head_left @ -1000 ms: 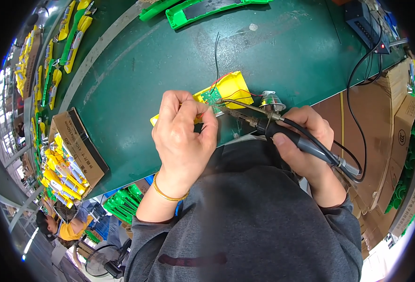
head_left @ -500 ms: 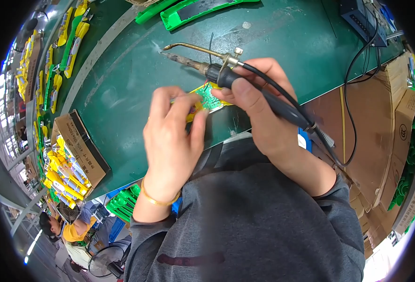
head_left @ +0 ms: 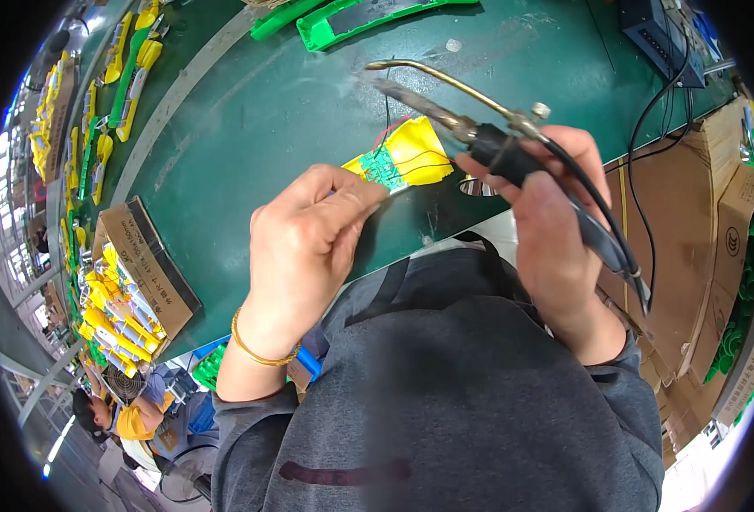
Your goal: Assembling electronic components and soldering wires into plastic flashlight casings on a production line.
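My left hand [head_left: 309, 226] pinches the near left edge of a small green circuit board [head_left: 381, 169], its fingertips partly hidden. The board lies against a yellow-wrapped piece [head_left: 428, 149], from which thin red and black wires stick up. My right hand [head_left: 552, 226] is closed around the black handle of a soldering iron [head_left: 498, 152], to the right of the board and raised. A bent brass tube [head_left: 445, 78] with a black hose is clamped along the iron. The iron's tip points up and left, clear of the board, with faint smoke near it.
Green plastic housings [head_left: 377, 21] lie at the bench's far edge. A cardboard box [head_left: 151, 269] of yellow-wrapped pieces stands at left. A blue-grey power unit [head_left: 663, 43] sits at far right, black cables hanging down. Another person [head_left: 134, 418] sits at lower left.
My right hand has moved right with the soldering iron, away from the board. The fingers of my left hand have drawn together on the board's near edge, uncovering more of the yellow-wrapped piece.
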`<state>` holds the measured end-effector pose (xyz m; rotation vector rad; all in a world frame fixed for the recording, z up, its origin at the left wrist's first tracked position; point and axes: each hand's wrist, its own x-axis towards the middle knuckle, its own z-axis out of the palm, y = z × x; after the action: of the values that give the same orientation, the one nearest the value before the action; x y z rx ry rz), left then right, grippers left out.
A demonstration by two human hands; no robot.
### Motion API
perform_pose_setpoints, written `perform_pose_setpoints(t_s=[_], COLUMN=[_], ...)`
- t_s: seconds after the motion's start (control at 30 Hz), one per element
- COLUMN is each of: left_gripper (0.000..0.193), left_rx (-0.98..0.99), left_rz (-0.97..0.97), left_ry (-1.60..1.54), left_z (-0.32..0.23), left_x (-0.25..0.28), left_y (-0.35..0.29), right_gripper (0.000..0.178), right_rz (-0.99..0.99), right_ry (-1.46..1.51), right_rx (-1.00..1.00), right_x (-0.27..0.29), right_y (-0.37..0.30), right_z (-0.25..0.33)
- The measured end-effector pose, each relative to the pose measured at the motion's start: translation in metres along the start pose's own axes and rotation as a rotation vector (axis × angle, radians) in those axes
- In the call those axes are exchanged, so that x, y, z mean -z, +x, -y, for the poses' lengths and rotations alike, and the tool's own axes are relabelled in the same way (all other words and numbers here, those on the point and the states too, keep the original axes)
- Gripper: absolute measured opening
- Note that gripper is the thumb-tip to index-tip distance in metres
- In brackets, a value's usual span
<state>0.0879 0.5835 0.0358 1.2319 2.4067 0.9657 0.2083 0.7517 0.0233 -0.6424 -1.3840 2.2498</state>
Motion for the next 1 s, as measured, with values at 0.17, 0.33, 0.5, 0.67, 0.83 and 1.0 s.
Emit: perform_pose_setpoints(t_s=[0.17, 0.33, 0.5, 0.67, 0.83, 1.0], left_gripper=[0.009, 0.010, 0.004, 0.004, 0.004, 0.005], left_rx=[0.089, 0.131, 0.077, 0.150, 0.180, 0.185], left_rz=[-0.021, 0.003, 0.037, 0.053, 0.063, 0.067], left_ry=[0.060, -0.020, 0.200, 0.172, 0.119, 0.109], left_z=[-0.003, -0.006, -0.009, -0.012, -0.012, -0.012], left_x=[-0.008, -0.008, -0.011, -0.012, -0.012, -0.013], left_y=[0.004, 0.002, 0.010, 0.014, 0.016, 0.015], right_gripper=[0.029, 0.028, 0.015, 0.013, 0.015, 0.017], right_rz=[0.049, 0.107, 0.100, 0.214, 0.372, 0.403], right_ry=[-0.110, -0.029, -0.363, -0.412, -0.690, -0.724], right_rx=[0.049, -0.005, -0.041, -0.089, 0.105, 0.053], right_x=[0.030, 0.045, 0.047, 0.051, 0.046, 0.042], right_y=[0.000, 0.003, 0.011, 0.019, 0.027, 0.031], right_z=[0.001, 0.011, 0.024, 0.028, 0.030, 0.032])
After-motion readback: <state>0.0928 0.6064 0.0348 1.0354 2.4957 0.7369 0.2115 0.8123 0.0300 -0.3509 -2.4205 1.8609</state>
